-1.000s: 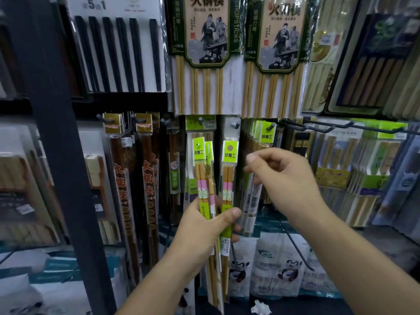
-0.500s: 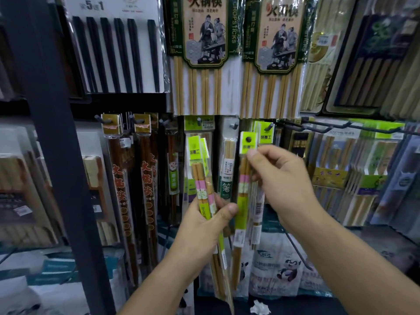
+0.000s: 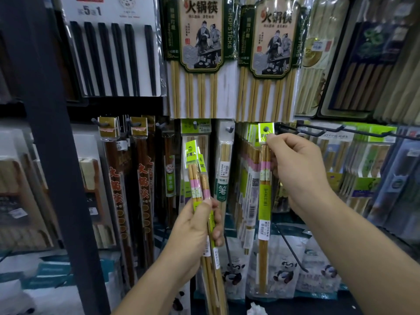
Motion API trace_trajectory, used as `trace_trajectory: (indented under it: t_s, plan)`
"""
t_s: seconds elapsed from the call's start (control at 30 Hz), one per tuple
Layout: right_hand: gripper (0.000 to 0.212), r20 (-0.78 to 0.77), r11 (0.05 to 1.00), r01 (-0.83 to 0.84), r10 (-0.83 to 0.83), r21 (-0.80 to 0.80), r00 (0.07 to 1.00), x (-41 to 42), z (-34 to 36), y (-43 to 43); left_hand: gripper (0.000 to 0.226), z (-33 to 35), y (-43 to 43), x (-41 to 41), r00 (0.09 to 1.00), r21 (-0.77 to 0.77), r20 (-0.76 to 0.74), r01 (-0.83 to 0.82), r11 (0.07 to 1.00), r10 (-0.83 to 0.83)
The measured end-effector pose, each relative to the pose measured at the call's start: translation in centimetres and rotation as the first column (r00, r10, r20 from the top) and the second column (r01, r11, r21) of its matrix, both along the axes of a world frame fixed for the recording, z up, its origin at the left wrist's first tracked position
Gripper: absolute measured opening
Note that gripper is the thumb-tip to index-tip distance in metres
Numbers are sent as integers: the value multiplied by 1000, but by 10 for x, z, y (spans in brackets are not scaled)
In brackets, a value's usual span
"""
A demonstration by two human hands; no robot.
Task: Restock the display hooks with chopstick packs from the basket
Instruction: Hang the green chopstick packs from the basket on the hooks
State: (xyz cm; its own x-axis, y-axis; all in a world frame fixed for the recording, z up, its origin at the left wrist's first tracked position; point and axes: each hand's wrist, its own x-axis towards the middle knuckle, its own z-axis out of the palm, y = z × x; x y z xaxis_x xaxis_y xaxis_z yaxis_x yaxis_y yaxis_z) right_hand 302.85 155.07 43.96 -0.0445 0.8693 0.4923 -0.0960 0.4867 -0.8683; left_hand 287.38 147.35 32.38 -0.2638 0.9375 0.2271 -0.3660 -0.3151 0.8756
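My right grip (image 3: 300, 176) pinches the top of one pink-banded bamboo chopstick pack in clear wrap (image 3: 264, 201). Its lime-green header card (image 3: 266, 131) is held just beside the tip of the black wire display hook (image 3: 302, 130), and as far as I can tell it is not yet threaded on. My left grip (image 3: 195, 233) clasps a small bundle of matching packs (image 3: 196, 178) lower down, while a row of hung packs (image 3: 250, 178) sits just behind. I judge the restock partly done with several packs left; the basket is out of view.
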Motion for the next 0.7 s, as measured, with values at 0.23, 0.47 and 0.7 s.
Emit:
trace_trajectory:
  t_s: [0.23, 0.47, 0.7]
  plan:
    - [32, 109, 999, 49, -52, 23, 993, 0, -3, 9, 18, -1, 0, -3, 1000, -6, -18, -16, 1000, 16]
    - [22, 119, 983, 181, -181, 10, 976, 3, -14, 15, 19, 4, -5, -8, 993, 4, -116, -15, 1000, 16]
    - [15, 243, 988, 76, -107, 133, 964, -6, -26, -12, 35, 5, -5, -5, 987, 10, -138, -86, 996, 87]
